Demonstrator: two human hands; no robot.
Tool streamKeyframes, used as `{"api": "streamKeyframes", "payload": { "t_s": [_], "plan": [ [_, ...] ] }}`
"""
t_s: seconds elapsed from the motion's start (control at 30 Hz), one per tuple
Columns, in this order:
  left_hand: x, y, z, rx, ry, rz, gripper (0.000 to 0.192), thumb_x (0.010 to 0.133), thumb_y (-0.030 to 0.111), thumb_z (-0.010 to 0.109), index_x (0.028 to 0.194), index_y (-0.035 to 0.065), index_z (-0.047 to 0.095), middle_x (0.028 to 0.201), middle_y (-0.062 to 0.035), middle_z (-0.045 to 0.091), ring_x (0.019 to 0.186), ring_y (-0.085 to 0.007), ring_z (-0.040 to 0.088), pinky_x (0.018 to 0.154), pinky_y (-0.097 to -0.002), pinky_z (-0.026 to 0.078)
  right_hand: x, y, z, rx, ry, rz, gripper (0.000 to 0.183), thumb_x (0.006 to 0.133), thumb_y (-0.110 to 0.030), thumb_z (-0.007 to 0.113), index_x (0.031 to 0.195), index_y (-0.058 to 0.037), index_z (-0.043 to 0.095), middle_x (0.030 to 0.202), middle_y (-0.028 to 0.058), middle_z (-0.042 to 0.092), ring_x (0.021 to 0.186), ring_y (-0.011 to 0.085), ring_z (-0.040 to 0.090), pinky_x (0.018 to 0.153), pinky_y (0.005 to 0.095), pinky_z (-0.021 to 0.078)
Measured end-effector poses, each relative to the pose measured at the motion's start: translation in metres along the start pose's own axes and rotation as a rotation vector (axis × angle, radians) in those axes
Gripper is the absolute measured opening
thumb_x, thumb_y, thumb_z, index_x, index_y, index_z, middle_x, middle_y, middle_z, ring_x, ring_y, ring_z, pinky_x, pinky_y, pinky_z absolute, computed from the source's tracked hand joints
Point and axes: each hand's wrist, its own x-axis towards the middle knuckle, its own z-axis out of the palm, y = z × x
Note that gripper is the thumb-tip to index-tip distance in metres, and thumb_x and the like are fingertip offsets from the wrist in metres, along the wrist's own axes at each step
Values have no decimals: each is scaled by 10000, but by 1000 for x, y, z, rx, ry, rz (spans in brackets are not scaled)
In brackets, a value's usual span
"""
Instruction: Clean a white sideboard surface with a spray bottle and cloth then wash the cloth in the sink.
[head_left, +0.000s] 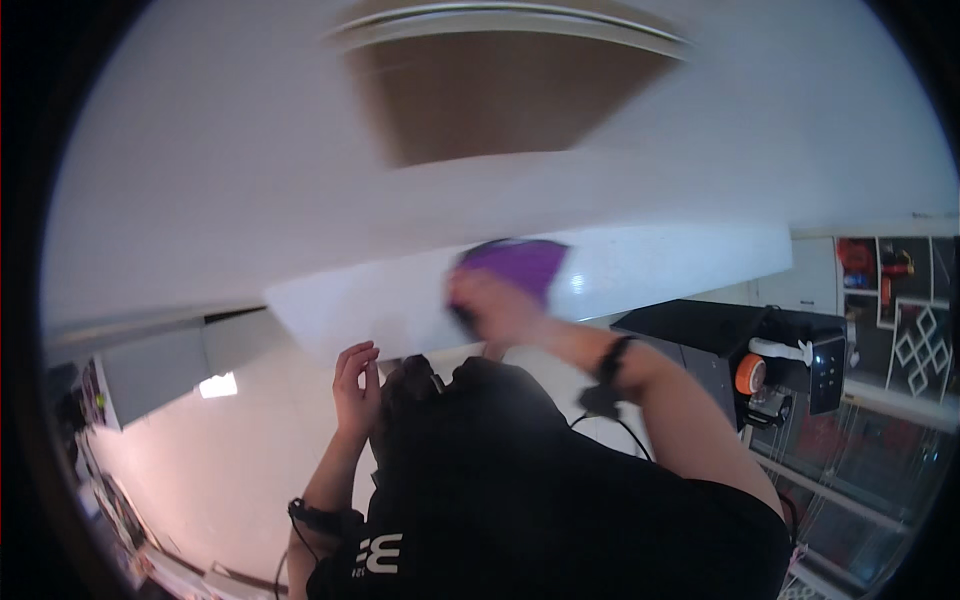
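Observation:
A purple cloth with a dark edge (525, 262) is in my right hand (499, 304), pressed to or just above a glossy white ledge (645, 262). The hand and cloth are blurred, so the exact contact is hard to tell. My left hand (356, 386) is raised beside my body near the ledge's front edge. Its fingers are loosely bent and apart, with nothing seen in them. Black bands with cables sit on both forearms.
A white wall (202, 172) rises behind the ledge, with a brown recessed panel (480, 97). To the right stands a black cabinet (682, 341) with an orange roll (750, 373) near it. Shelves with red items (859, 262) are farther right. Pale floor (232, 465) lies to the left.

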Motion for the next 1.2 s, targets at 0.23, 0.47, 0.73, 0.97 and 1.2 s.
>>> {"api": "streamKeyframes", "payload": {
  "t_s": [0.23, 0.47, 0.73, 0.97, 1.2],
  "plan": [
    [23, 89, 74, 5, -86, 202, 190, 900, -30, 574, 1070, 9, 648, 1163, -177, 632, 1099, -335, 618, 941, -406, 500, 14, -27, 7, -47, 50, -227, 603, 919, -263, 565, 1442, 5, 429, 1542, 144, 382, 1454, 270, 321, 1217, 416, 211],
    [27, 82, 85, 42, -143, 244, 164, 890, -46, 577, 1019, 22, 650, 1155, -159, 635, 1051, -320, 640, 883, -396, 531, -160, 62, -45, -196, 52, -33, 485, 891, -80, 559, 1375, -82, 530, 1460, 84, 491, 1372, 242, 445, 1121, 377, 385],
    [29, 66, 67, 15, -42, 243, 157, 911, -51, 570, 1036, 15, 638, 1163, -161, 629, 1015, -270, 641, 838, -344, 531, -234, 53, -94, 29, 1028, 1148, 221, 1039, -169, 468, 1109, -2, 594, 975, 149, 643, 914, 249, 636, 829, 347, 494],
    [14, 53, 65, -114, -61, 91, 147, 952, -23, 529, 1045, 18, 636, 1199, -135, 611, 1018, -224, 640, 818, -314, 527, -266, 173, -133, -795, 548, 1139, 550, 1045, -286, 399, 1482, 40, 321, 1511, 273, 362, 1422, 406, 329, 1165, 524, 246],
    [-11, 49, 58, 94, -60, 78, 141, 950, -1, 521, 1024, 2, 640, 1203, -161, 604, 1101, -283, 605, 921, -381, 493, -21, 17, -3, -186, 388, 847, 630, 980, -229, 426, 1450, 163, 274, 1544, 324, 266, 1483, 424, 190, 1224, 513, 106]
  ]
}}
